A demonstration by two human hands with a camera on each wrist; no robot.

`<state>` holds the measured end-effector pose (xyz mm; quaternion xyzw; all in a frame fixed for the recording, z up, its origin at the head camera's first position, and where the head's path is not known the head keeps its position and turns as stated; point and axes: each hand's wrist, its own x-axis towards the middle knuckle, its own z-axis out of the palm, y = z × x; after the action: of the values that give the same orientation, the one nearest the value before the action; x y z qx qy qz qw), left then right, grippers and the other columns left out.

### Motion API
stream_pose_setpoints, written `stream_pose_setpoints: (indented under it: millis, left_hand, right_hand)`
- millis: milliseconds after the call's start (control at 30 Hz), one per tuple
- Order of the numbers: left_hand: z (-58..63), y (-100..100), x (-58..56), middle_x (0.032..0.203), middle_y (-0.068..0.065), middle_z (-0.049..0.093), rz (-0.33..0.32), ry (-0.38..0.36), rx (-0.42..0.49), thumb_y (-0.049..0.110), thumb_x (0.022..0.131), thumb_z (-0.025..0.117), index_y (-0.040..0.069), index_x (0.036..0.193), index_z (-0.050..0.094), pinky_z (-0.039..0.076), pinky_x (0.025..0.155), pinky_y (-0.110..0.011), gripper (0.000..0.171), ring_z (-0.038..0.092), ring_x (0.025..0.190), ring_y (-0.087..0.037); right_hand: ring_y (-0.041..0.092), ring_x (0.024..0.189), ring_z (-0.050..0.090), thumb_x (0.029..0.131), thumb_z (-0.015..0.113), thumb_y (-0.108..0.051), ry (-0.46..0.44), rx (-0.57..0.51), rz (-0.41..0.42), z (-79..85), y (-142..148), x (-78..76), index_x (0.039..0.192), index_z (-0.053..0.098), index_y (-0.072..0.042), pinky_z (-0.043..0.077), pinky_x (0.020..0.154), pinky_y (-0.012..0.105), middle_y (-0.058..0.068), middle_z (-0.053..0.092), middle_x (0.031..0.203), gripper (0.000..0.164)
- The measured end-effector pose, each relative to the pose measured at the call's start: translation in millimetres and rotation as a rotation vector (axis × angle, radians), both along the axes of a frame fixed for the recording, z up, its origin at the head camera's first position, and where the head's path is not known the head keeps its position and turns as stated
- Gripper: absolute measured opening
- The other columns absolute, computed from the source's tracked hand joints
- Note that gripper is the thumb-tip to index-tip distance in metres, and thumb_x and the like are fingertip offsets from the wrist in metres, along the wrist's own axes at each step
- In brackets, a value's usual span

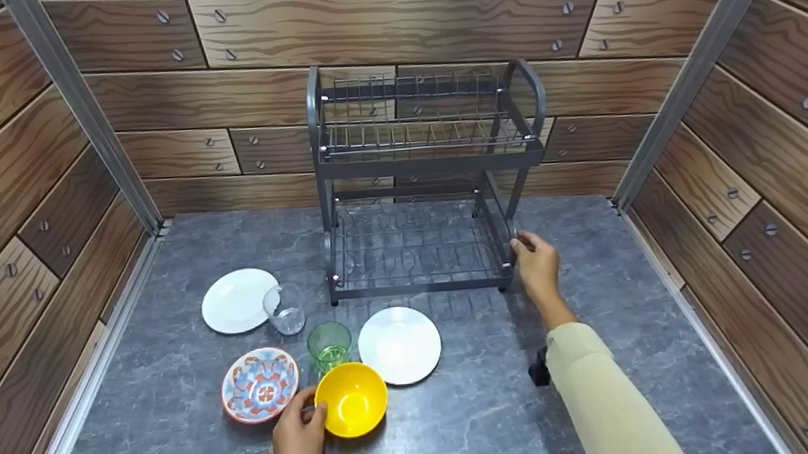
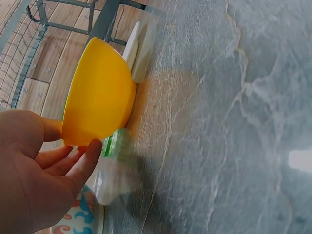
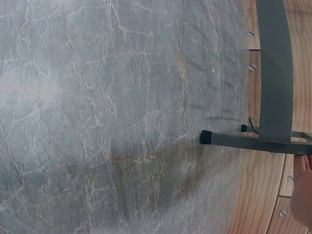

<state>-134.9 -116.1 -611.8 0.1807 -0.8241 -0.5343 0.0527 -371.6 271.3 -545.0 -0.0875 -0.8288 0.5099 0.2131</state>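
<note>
Yellow bowl (image 1: 355, 403), hands (image 1: 299, 435) (image 1: 539, 266) well apart

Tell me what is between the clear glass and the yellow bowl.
The green glass lies between the clear glass and the yellow bowl, which the left hand holds. The head and left wrist views both show it.

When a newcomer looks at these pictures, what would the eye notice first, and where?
Probably the bright yellow, round bowl, held at its rim by the left hand in the foreground. Next might come the dark grey, two-tier metal dish rack near the back wall, its lower right side gripped by the right hand. The round bowl with a red, blue and white pattern, left of the yellow one, could follow.
</note>
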Motion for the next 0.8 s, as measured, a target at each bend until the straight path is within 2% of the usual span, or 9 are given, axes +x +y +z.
stream_pose_setpoints:
  millis: [367,567,800]
  left_hand:
    - [-1.3,-0.7,-1.4,0.117,-0.020,0.069,0.008,-0.018,0.042,0.008,0.096,0.062,-0.002,0.126,0.065,0.060,0.078,-0.036,0.032,0.069,0.095,-0.024]
    - [-0.8,-0.9,-2.3,0.116,-0.019,0.070,0.001,-0.025,0.024,0.008,0.096,0.061,-0.001,0.125,0.065,0.060,0.077,-0.036,0.031,0.069,0.094,-0.023]
    - [0.3,0.2,-1.1,0.109,-0.018,0.072,0.001,0.020,-0.018,0.005,0.093,0.061,-0.002,0.119,0.068,0.059,0.076,-0.037,0.027,0.069,0.089,-0.024]
  right_hand:
    - [0.033,0.103,0.068,0.099,0.063,-0.011,-0.002,0.004,-0.008,-1.0,0.1,-0.3,0.124,0.068,0.006,0.053,0.085,0.037,0.024,0.070,0.116,0.030]
    - [0.034,0.106,0.067,0.099,0.063,-0.011,-0.006,-0.003,-0.009,-0.9,0.7,-0.1,0.124,0.067,0.005,0.053,0.090,0.041,0.024,0.070,0.118,0.031]
    - [0.035,0.110,0.065,0.101,0.061,-0.013,-0.045,-0.035,0.012,0.1,0.5,1.7,0.129,0.064,0.005,0.053,0.092,0.044,0.024,0.068,0.122,0.034]
